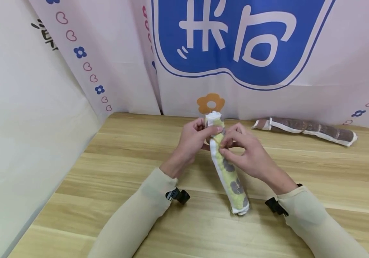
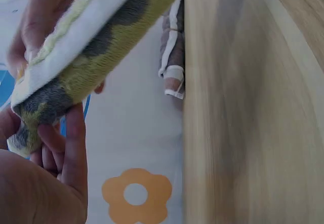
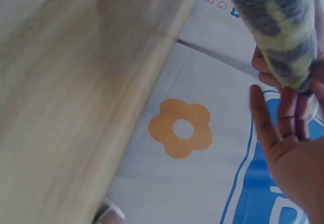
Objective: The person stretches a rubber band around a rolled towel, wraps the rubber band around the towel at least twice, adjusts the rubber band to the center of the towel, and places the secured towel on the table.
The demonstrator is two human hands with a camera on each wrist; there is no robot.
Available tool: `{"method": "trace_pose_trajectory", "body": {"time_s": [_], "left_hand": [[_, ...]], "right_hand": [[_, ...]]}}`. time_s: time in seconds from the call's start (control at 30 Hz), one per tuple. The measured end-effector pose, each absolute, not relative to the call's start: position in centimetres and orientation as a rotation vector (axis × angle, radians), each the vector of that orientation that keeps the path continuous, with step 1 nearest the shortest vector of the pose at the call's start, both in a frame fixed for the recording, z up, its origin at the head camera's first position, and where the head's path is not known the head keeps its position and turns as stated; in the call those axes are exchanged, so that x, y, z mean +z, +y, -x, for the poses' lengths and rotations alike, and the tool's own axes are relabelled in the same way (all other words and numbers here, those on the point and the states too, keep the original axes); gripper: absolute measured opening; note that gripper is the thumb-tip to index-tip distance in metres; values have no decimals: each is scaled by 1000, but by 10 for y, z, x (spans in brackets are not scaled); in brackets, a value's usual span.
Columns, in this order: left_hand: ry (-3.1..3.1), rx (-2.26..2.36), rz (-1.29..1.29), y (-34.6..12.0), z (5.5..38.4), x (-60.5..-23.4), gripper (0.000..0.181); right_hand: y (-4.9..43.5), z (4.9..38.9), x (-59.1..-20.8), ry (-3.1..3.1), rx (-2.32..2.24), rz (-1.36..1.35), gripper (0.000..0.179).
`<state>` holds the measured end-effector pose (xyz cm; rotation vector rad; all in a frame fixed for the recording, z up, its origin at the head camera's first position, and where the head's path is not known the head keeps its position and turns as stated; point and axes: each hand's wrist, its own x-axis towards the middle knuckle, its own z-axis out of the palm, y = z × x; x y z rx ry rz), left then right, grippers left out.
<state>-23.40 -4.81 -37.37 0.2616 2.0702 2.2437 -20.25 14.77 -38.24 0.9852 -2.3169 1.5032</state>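
A rolled towel, yellow with grey patches and a white edge, slants over the table with its far end raised. My left hand grips it near that far end, thumb across the top. From the other side my right hand pinches at a thin tan band, apparently a rubber band, that crosses the roll just below the left thumb. The left wrist view shows the towel above the left hand's fingers. In the right wrist view the right hand is beside the narrowed towel end.
A brown rolled towel with a white edge lies at the back right, cinched in places. The wooden table meets a printed cloth backdrop along its back edge. Small black cameras are strapped to both wrists.
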Motion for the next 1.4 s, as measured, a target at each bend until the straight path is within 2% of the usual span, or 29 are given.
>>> {"method": "trace_pose_trajectory", "body": {"time_s": [0.1, 0.3, 0.5, 0.73, 0.9, 1.1, 1.23, 1.4], "left_hand": [[2144, 2252, -232, -47, 232, -375, 23], [2243, 2308, -215, -41, 227, -378, 28], [2310, 2299, -256, -37, 224, -375, 30], [2331, 2271, -159, -38, 224, -373, 31], [2342, 2261, -123, -39, 226, -377, 31], [2247, 2248, -215, -46, 233, -380, 33], [2100, 2239, -353, -53, 240, -383, 28], [1986, 2165, -418, -54, 245, -385, 33]], "right_hand": [[143, 201, -383, -2404, 1557, -824, 14], [132, 194, -380, -2500, 1630, -545, 29], [134, 192, -382, -2432, 1516, -704, 22], [134, 195, -385, -2322, 1133, -927, 29], [131, 193, -384, -2464, 1130, -800, 24], [131, 194, -380, -2544, 1195, -649, 31], [137, 197, -378, -2507, 1410, -590, 28], [143, 200, -379, -2467, 1668, -511, 24]]}}
